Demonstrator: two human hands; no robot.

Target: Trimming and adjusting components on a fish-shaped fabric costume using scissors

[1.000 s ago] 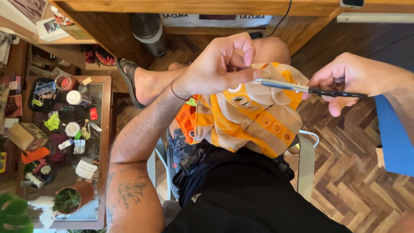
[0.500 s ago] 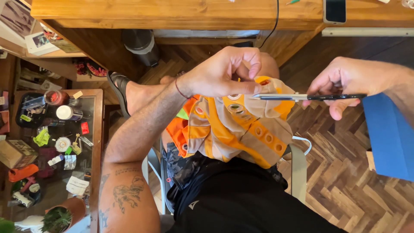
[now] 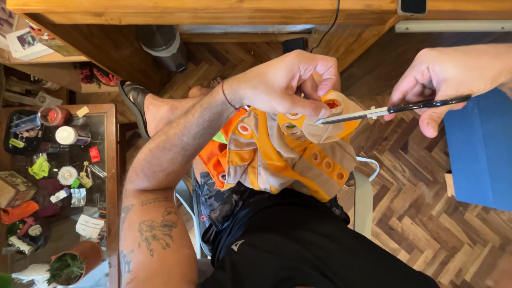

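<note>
Clutter fills the glass-topped side table (image 3: 109,160) at the left edge of the frame, with jars, small packets and a potted succulent (image 3: 69,266) at the lower left. Centre frame, the left hand (image 3: 282,85) is clenched on a fold of orange and beige fabric (image 3: 277,154), pinching it up just beside a ringed hole, while the rest of the cloth drapes over the seated person's lap. At the upper right, the right hand (image 3: 453,80) grips the dark handles of a pair of scissors (image 3: 392,109), blades nearly closed, their tip touching the pinched fold. The cloth looks light, soft and floppy, likely to sag unless held taut close to the cut; the reinforced rings appear the firmest places to take hold. Herringbone wood floor (image 3: 416,213) shows at right
</note>
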